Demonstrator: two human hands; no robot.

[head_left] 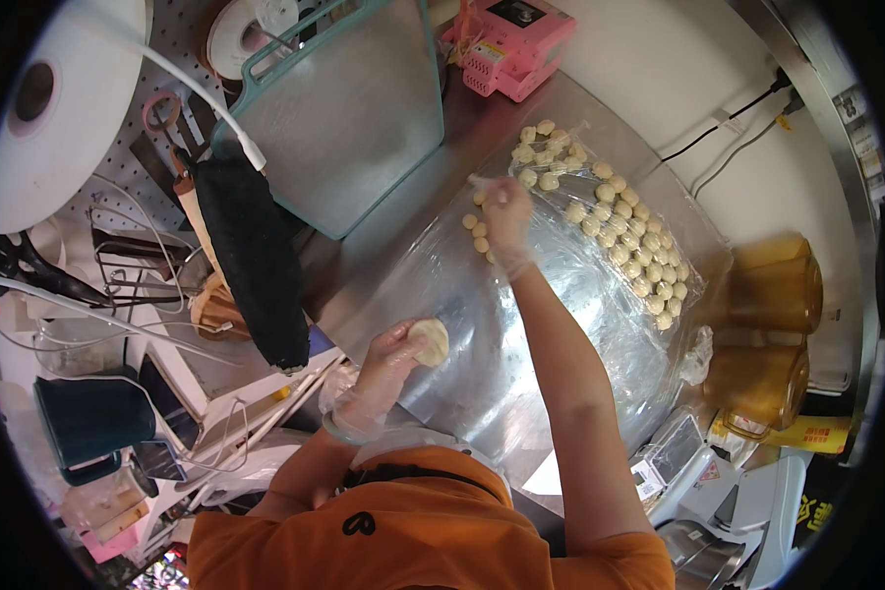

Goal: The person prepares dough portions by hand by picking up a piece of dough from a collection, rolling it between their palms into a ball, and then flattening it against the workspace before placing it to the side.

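My left hand (pixel 378 370), in a clear plastic glove, holds a flattened round of pale dough (pixel 429 343) between thumb and fingers. Farther forward, my gloved right hand (pixel 507 214) reaches over a short row of small pale balls (pixel 479 230) and hides part of it. Its fingers are blurred, so whether it grips anything cannot be made out. To its right, many dough balls (pixel 630 240) lie in rows under clear plastic film. A looser cluster of balls (pixel 549 151) sits beyond them, partly under the film.
Plastic film (pixel 442 258) covers much of the metal worktop (pixel 479 118). A teal-edged cutting board (pixel 346 110) leans at the left, beside a black cloth-like roll (pixel 251 258). A pink machine (pixel 516 44) stands at the back. Amber containers (pixel 756 376) and a scale (pixel 730 487) line the right.
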